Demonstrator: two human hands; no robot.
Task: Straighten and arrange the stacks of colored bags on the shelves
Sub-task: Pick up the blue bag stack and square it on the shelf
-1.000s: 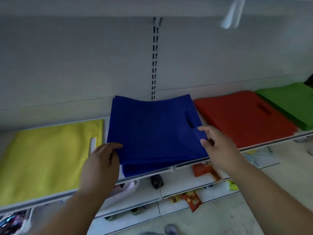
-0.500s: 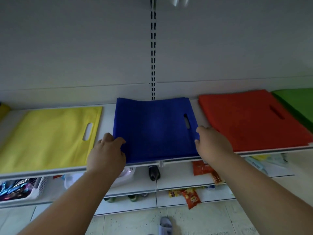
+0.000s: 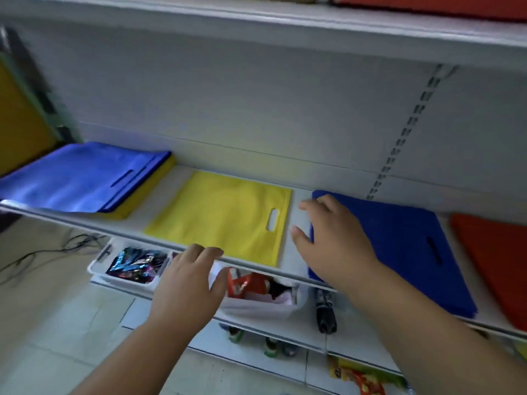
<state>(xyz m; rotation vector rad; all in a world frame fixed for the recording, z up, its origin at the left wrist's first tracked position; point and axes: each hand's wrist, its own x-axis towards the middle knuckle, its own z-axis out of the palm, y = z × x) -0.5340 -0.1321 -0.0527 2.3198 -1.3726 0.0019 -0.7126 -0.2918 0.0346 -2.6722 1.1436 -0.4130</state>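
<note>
Flat stacks of coloured bags lie on a white shelf (image 3: 291,255). A yellow stack (image 3: 225,215) sits in the middle. To its right lies a dark blue stack (image 3: 399,238), and my right hand (image 3: 333,240) rests on that stack's left edge with the fingers spread. My left hand (image 3: 191,283) hovers at the shelf's front lip just below the yellow stack, fingers loosely bent, holding nothing. At the far left a blue stack (image 3: 74,181) lies on top of a yellow one. An orange-red stack (image 3: 496,258) fills the right edge.
An upper shelf (image 3: 285,27) overhangs the bags. Below, a lower shelf holds a white tray of shiny packets (image 3: 131,266), a white bag with red wrappers (image 3: 256,292) and a dark bottle (image 3: 325,312). Cables lie on the tiled floor at left.
The view has swung left, revealing the far-left blue stack. My left hand left the dark blue stack and moved toward the yellow one. My right hand shifted from that stack's right edge to its left edge.
</note>
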